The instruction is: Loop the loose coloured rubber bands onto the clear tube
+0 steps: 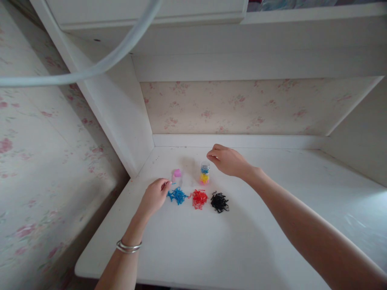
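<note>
My left hand (155,197) is closed in a pinch, with a small blue rubber band (173,183) at its fingertips. It is beside a pile of blue rubber bands (177,195). Above a small clear jar (204,165), my right hand (226,160) has its fingertips pressed together; whatever they hold is too small to make out. Blue, yellow and pink layers show inside the upright jar. Right of the blue pile lie red rubber bands (199,199), then black rubber bands (219,202). A pink object (177,172), perhaps a lid, lies behind the left hand.
The piles and jar stand on a white desk (187,245). White side panels and an overhead shelf (256,40) enclose its back. A thick white tube (121,50) curves across the upper left. Floral wallpaper (36,161) covers the wall at left.
</note>
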Demonstrator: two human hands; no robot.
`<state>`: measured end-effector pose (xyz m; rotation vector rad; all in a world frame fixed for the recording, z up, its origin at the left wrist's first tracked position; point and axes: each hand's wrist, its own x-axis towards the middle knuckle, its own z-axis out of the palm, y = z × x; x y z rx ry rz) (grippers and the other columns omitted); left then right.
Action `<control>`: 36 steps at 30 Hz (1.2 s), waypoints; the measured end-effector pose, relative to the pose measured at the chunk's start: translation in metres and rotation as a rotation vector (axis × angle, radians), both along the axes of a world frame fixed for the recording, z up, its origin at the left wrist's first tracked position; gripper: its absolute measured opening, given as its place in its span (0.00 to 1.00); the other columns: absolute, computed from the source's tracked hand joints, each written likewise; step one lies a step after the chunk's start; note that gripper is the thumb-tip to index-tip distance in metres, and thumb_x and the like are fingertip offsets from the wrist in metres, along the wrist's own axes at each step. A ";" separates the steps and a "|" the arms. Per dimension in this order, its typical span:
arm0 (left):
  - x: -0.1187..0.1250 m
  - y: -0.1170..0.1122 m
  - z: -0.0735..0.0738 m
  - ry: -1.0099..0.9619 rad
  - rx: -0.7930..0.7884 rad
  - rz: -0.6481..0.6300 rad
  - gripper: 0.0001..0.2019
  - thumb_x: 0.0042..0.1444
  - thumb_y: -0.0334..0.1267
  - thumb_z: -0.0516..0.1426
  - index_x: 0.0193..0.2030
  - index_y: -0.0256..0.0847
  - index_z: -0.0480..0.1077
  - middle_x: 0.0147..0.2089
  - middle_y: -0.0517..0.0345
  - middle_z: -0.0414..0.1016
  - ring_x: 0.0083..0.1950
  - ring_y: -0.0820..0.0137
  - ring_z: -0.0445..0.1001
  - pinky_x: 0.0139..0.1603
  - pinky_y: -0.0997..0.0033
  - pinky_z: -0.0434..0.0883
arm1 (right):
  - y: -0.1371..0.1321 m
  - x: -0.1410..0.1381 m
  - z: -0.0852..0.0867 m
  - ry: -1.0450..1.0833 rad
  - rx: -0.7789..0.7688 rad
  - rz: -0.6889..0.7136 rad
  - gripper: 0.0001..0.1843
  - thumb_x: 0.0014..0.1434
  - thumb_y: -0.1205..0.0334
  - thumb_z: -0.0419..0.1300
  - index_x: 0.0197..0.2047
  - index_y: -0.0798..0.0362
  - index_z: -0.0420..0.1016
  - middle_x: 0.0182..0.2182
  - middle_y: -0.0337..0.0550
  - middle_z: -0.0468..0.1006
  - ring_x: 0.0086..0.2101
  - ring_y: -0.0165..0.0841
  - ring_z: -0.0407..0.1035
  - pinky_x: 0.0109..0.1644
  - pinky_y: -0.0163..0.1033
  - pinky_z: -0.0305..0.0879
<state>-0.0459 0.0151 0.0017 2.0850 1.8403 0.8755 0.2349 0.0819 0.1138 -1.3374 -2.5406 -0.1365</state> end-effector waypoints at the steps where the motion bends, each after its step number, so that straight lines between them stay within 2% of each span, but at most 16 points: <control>1: 0.001 0.000 0.001 -0.014 0.012 0.015 0.17 0.61 0.48 0.45 0.36 0.40 0.70 0.33 0.57 0.74 0.34 0.70 0.69 0.35 0.73 0.63 | -0.003 0.004 -0.001 0.068 0.006 -0.013 0.17 0.64 0.60 0.45 0.38 0.51 0.76 0.39 0.43 0.72 0.35 0.29 0.67 0.38 0.33 0.57; 3: 0.005 0.001 0.005 -0.050 0.024 0.038 0.18 0.60 0.49 0.46 0.36 0.40 0.71 0.32 0.57 0.74 0.32 0.70 0.69 0.35 0.73 0.63 | -0.011 0.013 -0.009 0.217 -0.004 -0.024 0.16 0.63 0.59 0.46 0.39 0.51 0.76 0.37 0.43 0.73 0.34 0.29 0.67 0.39 0.33 0.58; 5: 0.012 0.002 0.009 -0.098 0.043 0.055 0.19 0.60 0.50 0.46 0.37 0.39 0.71 0.30 0.58 0.73 0.31 0.71 0.69 0.34 0.74 0.63 | -0.021 0.026 -0.024 0.358 -0.050 -0.032 0.16 0.63 0.58 0.47 0.38 0.50 0.76 0.36 0.42 0.74 0.33 0.28 0.67 0.38 0.33 0.59; 8: 0.030 0.006 0.020 -0.148 0.108 0.042 0.18 0.60 0.49 0.47 0.38 0.39 0.71 0.31 0.58 0.73 0.31 0.71 0.69 0.34 0.74 0.64 | -0.038 0.051 -0.064 0.526 -0.149 -0.104 0.17 0.61 0.55 0.48 0.38 0.50 0.77 0.33 0.41 0.75 0.30 0.28 0.67 0.36 0.34 0.61; 12: 0.062 0.017 0.044 -0.114 0.187 -0.087 0.16 0.61 0.47 0.47 0.38 0.39 0.71 0.33 0.57 0.72 0.34 0.72 0.69 0.37 0.75 0.64 | -0.060 0.082 -0.122 0.695 -0.250 -0.304 0.20 0.60 0.48 0.48 0.36 0.50 0.76 0.33 0.42 0.76 0.31 0.32 0.68 0.35 0.36 0.62; 15: 0.085 0.031 0.058 -0.072 0.239 -0.158 0.14 0.61 0.44 0.47 0.38 0.40 0.71 0.33 0.57 0.72 0.35 0.72 0.69 0.39 0.74 0.64 | -0.075 0.093 -0.147 0.714 -0.273 -0.368 0.20 0.60 0.48 0.48 0.36 0.50 0.77 0.34 0.42 0.77 0.33 0.33 0.69 0.38 0.37 0.63; 18: 0.102 0.047 0.063 -0.029 0.272 -0.196 0.12 0.61 0.40 0.48 0.38 0.40 0.71 0.36 0.56 0.73 0.38 0.71 0.70 0.42 0.73 0.65 | -0.087 0.094 -0.151 0.710 -0.268 -0.341 0.20 0.61 0.48 0.47 0.38 0.48 0.77 0.35 0.43 0.76 0.34 0.34 0.70 0.38 0.38 0.64; 23: 0.113 0.059 0.061 0.071 0.262 -0.197 0.11 0.61 0.38 0.48 0.39 0.41 0.71 0.40 0.55 0.73 0.42 0.70 0.71 0.46 0.72 0.65 | -0.094 0.089 -0.146 0.685 -0.271 -0.300 0.21 0.62 0.48 0.46 0.38 0.48 0.76 0.33 0.43 0.76 0.33 0.34 0.70 0.37 0.37 0.63; 31: 0.114 0.060 0.056 0.091 0.207 -0.230 0.13 0.61 0.41 0.48 0.39 0.43 0.74 0.40 0.55 0.74 0.41 0.70 0.71 0.45 0.72 0.65 | -0.093 0.091 -0.146 0.672 -0.247 -0.302 0.21 0.62 0.48 0.45 0.37 0.48 0.77 0.33 0.43 0.76 0.33 0.34 0.70 0.38 0.37 0.64; 36: 0.104 0.057 0.054 0.044 0.240 -0.209 0.16 0.62 0.41 0.46 0.36 0.41 0.73 0.36 0.55 0.73 0.40 0.69 0.70 0.42 0.72 0.65 | -0.093 0.090 -0.147 0.661 -0.247 -0.299 0.20 0.62 0.49 0.46 0.37 0.47 0.76 0.33 0.42 0.76 0.33 0.33 0.70 0.38 0.36 0.64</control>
